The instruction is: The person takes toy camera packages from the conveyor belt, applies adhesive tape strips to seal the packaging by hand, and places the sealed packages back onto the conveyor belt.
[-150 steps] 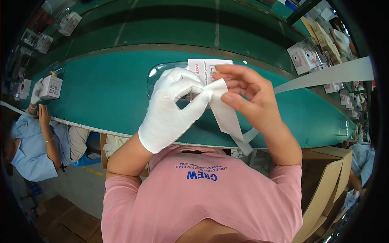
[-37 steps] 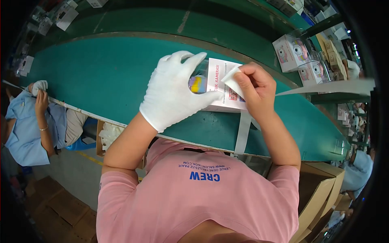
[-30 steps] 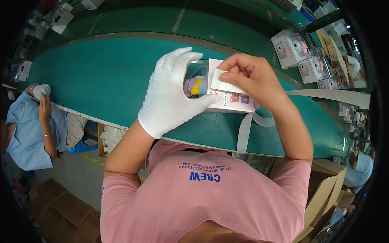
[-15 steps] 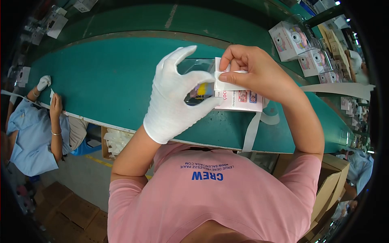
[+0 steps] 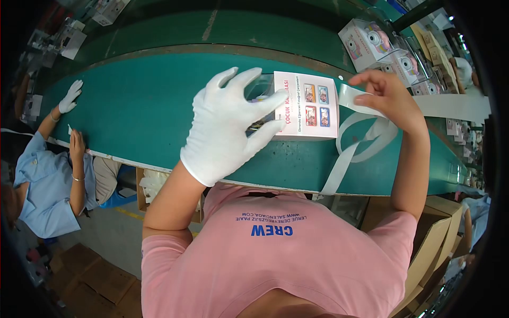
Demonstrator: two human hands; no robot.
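A white glove covers my left hand (image 5: pixel 228 124), which reaches round the left end of a small box (image 5: pixel 307 124). Its thumb and a fingertip rest on the box, while other fingers stay raised. The box has a white printed panel with several small pictures and a clear plastic part at its left, half hidden by the glove. To the right of the box, my bare right hand (image 5: pixel 389 98) pinches a white strip (image 5: pixel 366 100) between thumb and fingers. The strip loops down across the bench and over its near edge.
The green bench (image 5: pixel 143 106) runs across the view. At upper right stand printed boxes (image 5: pixel 368 42) with clear plastic covers. A co-worker in a blue shirt (image 5: pixel 47 180) sits at left, one gloved hand on the bench. Cardboard cartons (image 5: pixel 432 228) stand at lower right.
My right hand has moved right, away from the box, drawing the strip with it. The printed panel now shows fully. My left hand remains beside the box.
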